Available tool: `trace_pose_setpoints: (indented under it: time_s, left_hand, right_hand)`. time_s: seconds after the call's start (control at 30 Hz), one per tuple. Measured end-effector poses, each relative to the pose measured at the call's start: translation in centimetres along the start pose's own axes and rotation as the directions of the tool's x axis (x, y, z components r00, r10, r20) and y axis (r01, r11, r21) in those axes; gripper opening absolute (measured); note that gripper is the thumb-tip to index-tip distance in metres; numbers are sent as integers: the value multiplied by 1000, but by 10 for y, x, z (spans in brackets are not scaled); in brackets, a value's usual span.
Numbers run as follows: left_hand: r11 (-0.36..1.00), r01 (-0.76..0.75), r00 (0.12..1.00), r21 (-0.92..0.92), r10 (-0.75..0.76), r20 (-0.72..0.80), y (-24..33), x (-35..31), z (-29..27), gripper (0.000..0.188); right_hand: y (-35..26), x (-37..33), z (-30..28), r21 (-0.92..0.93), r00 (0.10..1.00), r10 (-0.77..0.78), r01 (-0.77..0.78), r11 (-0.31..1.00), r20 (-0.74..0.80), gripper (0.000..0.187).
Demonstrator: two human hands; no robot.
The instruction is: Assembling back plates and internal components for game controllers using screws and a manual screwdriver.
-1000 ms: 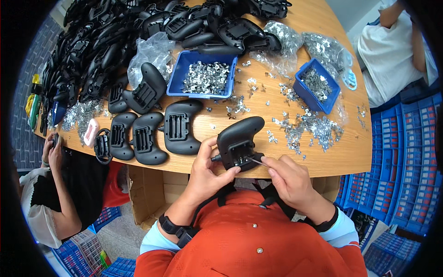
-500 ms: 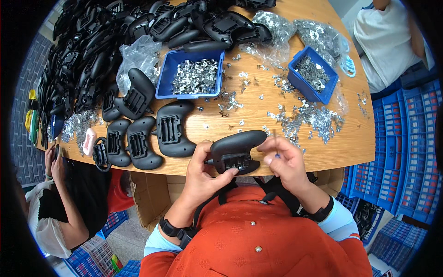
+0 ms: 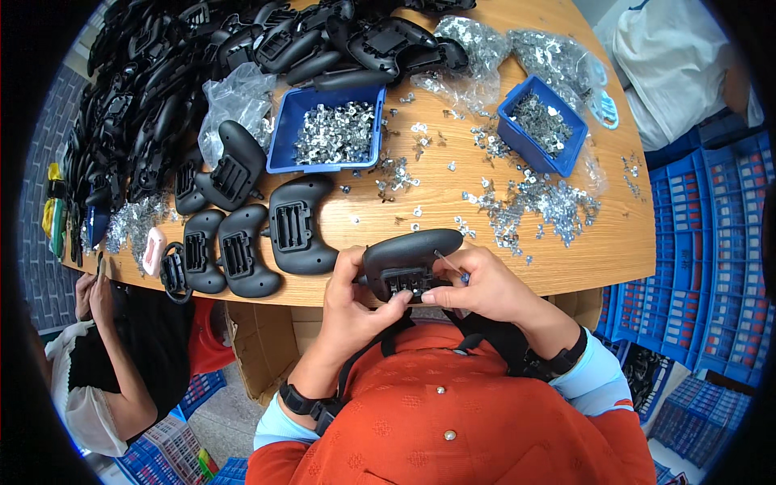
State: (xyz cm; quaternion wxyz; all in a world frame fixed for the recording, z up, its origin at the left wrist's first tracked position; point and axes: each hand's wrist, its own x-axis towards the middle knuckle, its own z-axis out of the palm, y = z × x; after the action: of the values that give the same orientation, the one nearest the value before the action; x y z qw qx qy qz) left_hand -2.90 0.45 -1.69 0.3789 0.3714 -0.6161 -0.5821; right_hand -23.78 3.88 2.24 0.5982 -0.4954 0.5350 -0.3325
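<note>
A black game controller shell is tilted up at the table's front edge, its open battery compartment facing me. My left hand is closed round its left side, with the thumb at the compartment's lower edge. Small silvery metal pieces show inside the compartment. My right hand is closed at the shell's right side, its thumb tip pressed to the compartment beside my left thumb. Out of its fingers sticks a thin rod-like tool with a bit of blue; its exact kind does not show.
Several controller shells lie left of my hands, below a large black pile. Two blue bins hold metal contact pieces; more lie scattered. A co-worker's hands are at the left; blue crates stand right.
My right hand has moved left and down onto the shell, its thumb now at the battery compartment. The tool in it has tilted. The left hand still holds the shell.
</note>
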Motion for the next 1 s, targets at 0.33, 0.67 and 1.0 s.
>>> trace_pose_setpoints:
  time_s: [0.33,0.67,1.0]
  left_hand:
    - [882,-227,964,414,263,-30,12,10,2,65]
    - [885,-218,969,412,246,-14,8,7,5,70]
    - [883,-230,960,409,275,-55,2,2,6,70]
  right_hand:
    - [-1,1,0,7,1000,-25,24,1000,12,27]
    - [-7,-2,-1,-69,989,135,-130,989,62,22]
    - [-5,-2,1,-12,997,69,-68,998,43,29]
